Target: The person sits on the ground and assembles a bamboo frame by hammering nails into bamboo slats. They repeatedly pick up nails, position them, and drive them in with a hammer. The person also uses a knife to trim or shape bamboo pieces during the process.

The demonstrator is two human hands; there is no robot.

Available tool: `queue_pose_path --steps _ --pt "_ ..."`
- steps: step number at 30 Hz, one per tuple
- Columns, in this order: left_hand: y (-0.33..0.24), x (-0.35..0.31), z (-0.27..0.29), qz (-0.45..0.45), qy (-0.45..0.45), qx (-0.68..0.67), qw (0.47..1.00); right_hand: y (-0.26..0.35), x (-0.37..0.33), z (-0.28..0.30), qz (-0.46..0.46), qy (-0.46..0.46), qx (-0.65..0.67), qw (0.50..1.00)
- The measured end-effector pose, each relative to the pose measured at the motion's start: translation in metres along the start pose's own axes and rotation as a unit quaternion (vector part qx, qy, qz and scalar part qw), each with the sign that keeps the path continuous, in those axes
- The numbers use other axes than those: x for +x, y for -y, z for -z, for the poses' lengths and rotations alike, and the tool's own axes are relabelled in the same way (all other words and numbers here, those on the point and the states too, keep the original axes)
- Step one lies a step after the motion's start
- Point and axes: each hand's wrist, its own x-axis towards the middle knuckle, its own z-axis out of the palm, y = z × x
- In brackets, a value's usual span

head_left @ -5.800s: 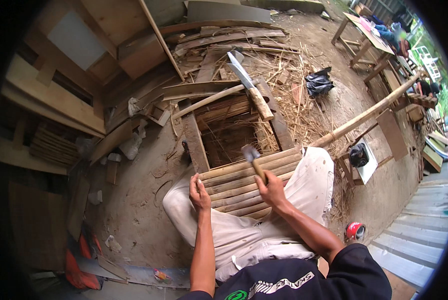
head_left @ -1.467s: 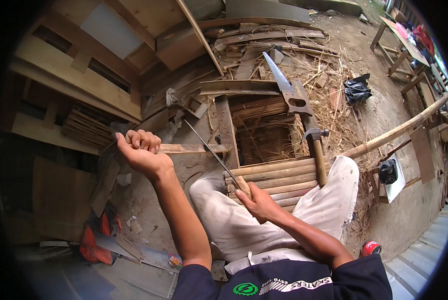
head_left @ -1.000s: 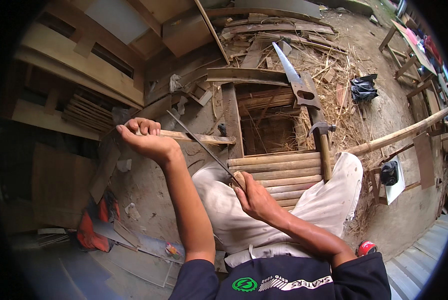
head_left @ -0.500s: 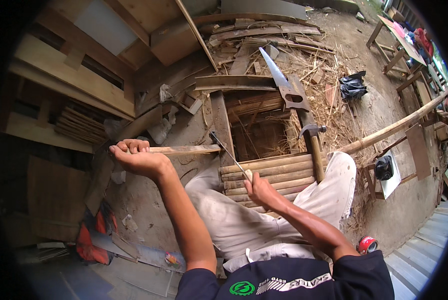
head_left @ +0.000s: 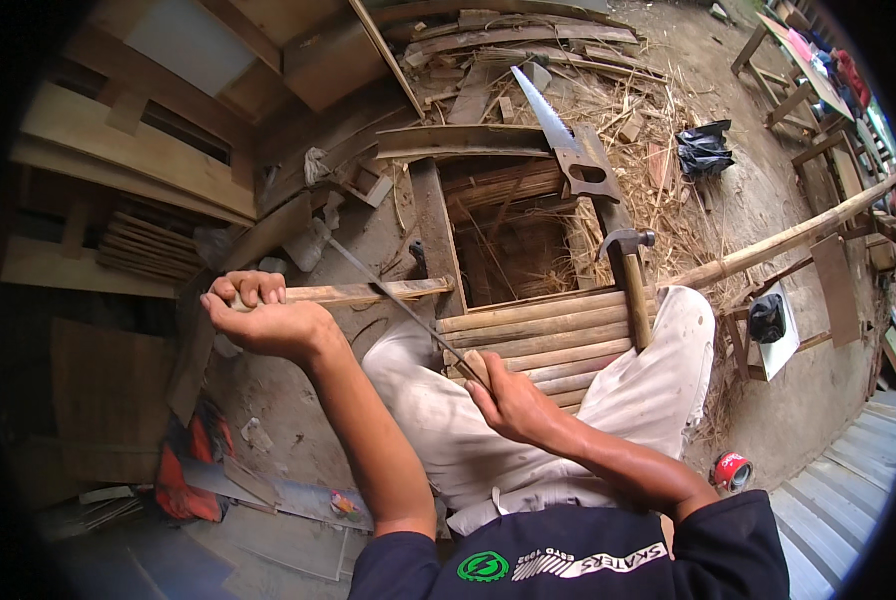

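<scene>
My left hand [head_left: 260,308] is closed around one end of a split wooden or bamboo stick [head_left: 333,294]. The stick's other end reaches the frame edge of a low bench with bamboo slats [head_left: 543,325]. In my right hand [head_left: 516,398] is the handle of a long, thin-bladed knife [head_left: 396,300]. Its blade slants up and to the left, across the stick. A hammer [head_left: 635,300] rests on the right side of the bench, head away from me. Beyond it lies a handsaw [head_left: 590,180] with its blade pointing away.
Wood scraps [head_left: 518,38] and shavings [head_left: 658,115] litter the ground ahead. Wooden furniture frames [head_left: 128,145] stand at the left. A long bamboo pole [head_left: 798,235] runs off to the right, near a black plastic bag [head_left: 705,148]. A red can [head_left: 732,470] is beside my right elbow.
My right hand has drawn back toward me and slightly left. The knife blade now shows longer and lies across the stick. My left hand has shifted slightly left and away, still gripping the stick.
</scene>
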Motion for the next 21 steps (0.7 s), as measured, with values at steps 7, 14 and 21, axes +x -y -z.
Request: queue_pose_path --steps 7,14,21 --pt "-0.010 -0.021 0.005 -0.014 -0.016 -0.020 1.000 -0.040 0.013 0.013 -0.169 -0.038 -0.071 0.982" --pt "-0.009 -0.030 0.003 -0.036 0.022 0.006 0.999 -0.032 -0.002 0.008 -0.181 -0.055 -0.098 0.977" --pt "-0.009 -0.018 0.021 -0.003 0.054 -0.064 0.996 -0.053 0.001 -0.006 -0.168 -0.061 -0.025 0.984"
